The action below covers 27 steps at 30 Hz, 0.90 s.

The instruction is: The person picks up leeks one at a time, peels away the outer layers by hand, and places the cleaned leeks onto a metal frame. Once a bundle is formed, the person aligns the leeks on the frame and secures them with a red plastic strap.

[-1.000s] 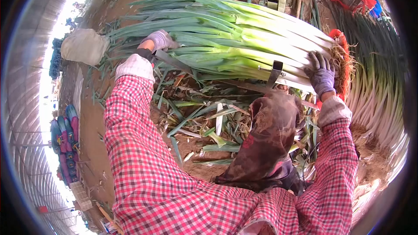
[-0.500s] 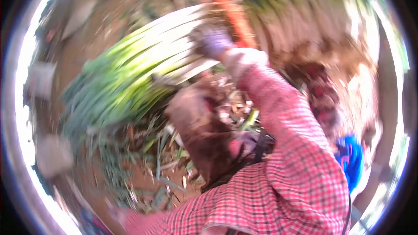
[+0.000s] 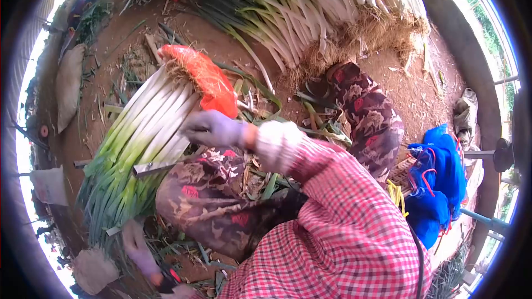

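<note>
A wide bundle of leeks lies at the left, white stalks toward the top and green leaves toward the bottom. An orange-red mesh bag covers part of its root end. My right hand, in a purple glove, is closed with its fingers curled, overlapping the near edge of the white stalks below the bag; what its fingers hold, if anything, is hidden. My left hand, also gloved, reaches up beside the leafy end with its fingers stretched out. A metal strip sticks out from under the bundle.
More leeks with shaggy roots lie in a broad row at the top. Blue mesh bags are piled at the right. My legs in patterned trousers are near the bundle. Leaf scraps litter the soil floor, and a pale sack lies far left.
My right hand has moved from the root end beside the orange-red bag to the bundle's near edge. My left hand now shows by the leaves. The view has shifted and is sharper.
</note>
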Available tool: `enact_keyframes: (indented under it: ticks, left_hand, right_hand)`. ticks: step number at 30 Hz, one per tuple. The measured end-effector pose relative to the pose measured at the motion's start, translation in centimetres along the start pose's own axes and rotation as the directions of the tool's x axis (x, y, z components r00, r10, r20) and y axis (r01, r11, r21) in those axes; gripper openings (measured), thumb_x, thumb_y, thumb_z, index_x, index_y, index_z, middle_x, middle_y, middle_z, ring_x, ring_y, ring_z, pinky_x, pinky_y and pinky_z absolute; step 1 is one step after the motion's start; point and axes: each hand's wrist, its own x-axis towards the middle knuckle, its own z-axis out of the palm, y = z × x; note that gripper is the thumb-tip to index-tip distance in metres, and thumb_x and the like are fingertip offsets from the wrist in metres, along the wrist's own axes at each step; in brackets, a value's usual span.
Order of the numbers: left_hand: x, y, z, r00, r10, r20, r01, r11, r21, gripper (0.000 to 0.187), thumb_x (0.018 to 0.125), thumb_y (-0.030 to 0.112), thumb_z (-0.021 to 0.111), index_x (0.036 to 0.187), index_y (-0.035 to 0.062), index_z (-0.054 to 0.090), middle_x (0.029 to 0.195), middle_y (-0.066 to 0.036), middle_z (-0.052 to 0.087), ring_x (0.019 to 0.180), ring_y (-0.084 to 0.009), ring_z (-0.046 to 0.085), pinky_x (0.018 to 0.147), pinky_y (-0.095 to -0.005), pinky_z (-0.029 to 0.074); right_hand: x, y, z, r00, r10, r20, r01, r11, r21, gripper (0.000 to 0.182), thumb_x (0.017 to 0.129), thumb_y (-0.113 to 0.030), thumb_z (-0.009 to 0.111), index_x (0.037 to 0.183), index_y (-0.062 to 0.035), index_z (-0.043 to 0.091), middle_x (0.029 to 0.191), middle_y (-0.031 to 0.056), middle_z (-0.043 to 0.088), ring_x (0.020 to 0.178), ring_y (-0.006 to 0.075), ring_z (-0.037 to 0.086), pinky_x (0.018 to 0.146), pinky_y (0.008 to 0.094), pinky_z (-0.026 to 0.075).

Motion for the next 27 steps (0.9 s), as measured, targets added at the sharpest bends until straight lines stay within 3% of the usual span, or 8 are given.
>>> enact_keyframes:
  ticks: [3, 4, 7, 8, 11, 15, 22, 27]
  left_hand:
    - [5.0, 14.8, 7.7, 0.770, 0.609, 0.188, -0.627, 0.777, 0.052, 0.034, 0.083, 0.005, 0.059, 0.116, -0.0054, 0.060, 0.126, -0.015, 0.054, 0.113, -0.0240, 0.054, 0.094, -0.0300, 0.042]
    - [5.6, 16.6, 10.8, 0.780, 0.539, 0.318, -0.411, 0.825, -0.389, 0.038, 0.078, 0.002, 0.062, 0.115, -0.0032, 0.061, 0.130, -0.015, 0.052, 0.115, -0.0238, 0.053, 0.093, -0.0297, 0.043]
    - [8.7, 20.1, 20.8, 0.391, 0.709, 0.587, -0.367, 0.705, -0.607, 0.035, 0.086, 0.005, 0.059, 0.121, -0.0015, 0.056, 0.120, -0.012, 0.056, 0.100, -0.0168, 0.058, 0.082, -0.0266, 0.049]
    - [7.8, 21.2, 22.6, 0.481, 0.417, 0.772, 0.012, 0.877, -0.481, 0.032, 0.087, 0.006, 0.059, 0.118, -0.0016, 0.057, 0.108, -0.009, 0.061, 0.090, -0.0151, 0.060, 0.080, -0.0264, 0.049]
    - [8.5, 21.5, 27.8, 0.235, 0.373, 0.898, -0.184, 0.924, -0.335, 0.035, 0.089, 0.017, 0.061, 0.121, 0.0037, 0.056, 0.106, -0.006, 0.062, 0.092, -0.0140, 0.060, 0.086, -0.0289, 0.048]
    - [9.5, 20.1, 29.4, -0.047, 0.401, 0.915, -0.271, 0.876, -0.398, 0.040, 0.088, 0.023, 0.059, 0.124, 0.0057, 0.056, 0.102, -0.015, 0.064, 0.096, -0.0259, 0.064, 0.086, -0.0343, 0.049]
    - [11.4, 19.0, 30.7, 0.128, 0.460, 0.879, -0.541, 0.775, -0.327, 0.041, 0.085, 0.025, 0.058, 0.122, 0.0064, 0.055, 0.095, -0.018, 0.063, 0.085, -0.0362, 0.061, 0.076, -0.0441, 0.049]
    - [12.0, 20.2, 29.9, 0.115, 0.357, 0.927, -0.659, 0.726, -0.197, 0.047, 0.086, 0.028, 0.054, 0.128, 0.0069, 0.049, 0.098, -0.020, 0.062, 0.086, -0.0375, 0.060, 0.075, -0.0456, 0.048]
  right_hand:
    - [-7.9, 3.2, -3.5, 0.932, 0.300, -0.203, -0.247, 0.936, 0.252, 0.027, 0.088, -0.012, 0.062, 0.114, -0.0054, 0.064, 0.087, 0.0058, 0.067, 0.076, 0.0108, 0.061, 0.070, 0.0268, 0.051]
    - [-10.1, 5.3, -4.8, 0.829, 0.498, -0.253, -0.392, 0.842, 0.371, 0.027, 0.088, -0.014, 0.062, 0.114, -0.0076, 0.065, 0.082, 0.0065, 0.068, 0.072, 0.0101, 0.061, 0.064, 0.0271, 0.051]
    - [-15.3, 12.8, -9.8, 0.618, 0.646, -0.449, -0.620, 0.751, 0.228, 0.028, 0.087, -0.014, 0.062, 0.114, -0.0086, 0.064, 0.083, 0.0098, 0.068, 0.074, 0.0115, 0.062, 0.067, 0.0270, 0.050]
    - [-16.1, 14.6, -10.9, 0.581, 0.657, -0.481, -0.668, 0.722, 0.180, 0.028, 0.087, -0.016, 0.062, 0.114, -0.0086, 0.064, 0.083, 0.0119, 0.069, 0.076, 0.0158, 0.065, 0.069, 0.0289, 0.051]
    - [-15.1, 17.7, -13.2, 0.641, 0.580, -0.502, -0.749, 0.615, -0.247, 0.032, 0.088, -0.028, 0.056, 0.114, -0.0111, 0.063, 0.103, 0.0197, 0.065, 0.098, 0.0387, 0.061, 0.085, 0.0428, 0.048]
    - [-10.9, 24.1, -13.8, 0.560, 0.671, -0.486, -0.828, 0.429, -0.362, 0.040, 0.085, -0.033, 0.057, 0.119, -0.0115, 0.059, 0.110, 0.0234, 0.059, 0.101, 0.0405, 0.059, 0.087, 0.0465, 0.047]
    - [-6.4, 32.7, -11.2, 0.196, 0.790, -0.581, -0.961, 0.036, -0.276, 0.044, 0.083, -0.031, 0.060, 0.119, -0.0049, 0.053, 0.114, 0.0225, 0.060, 0.103, 0.0397, 0.060, 0.087, 0.0470, 0.049]
    - [-5.0, 26.2, -12.0, 0.375, 0.881, -0.289, -0.891, 0.429, 0.151, 0.027, 0.082, -0.021, 0.061, 0.103, -0.0040, 0.065, 0.081, 0.0127, 0.067, 0.064, 0.0203, 0.064, 0.056, 0.0357, 0.051]
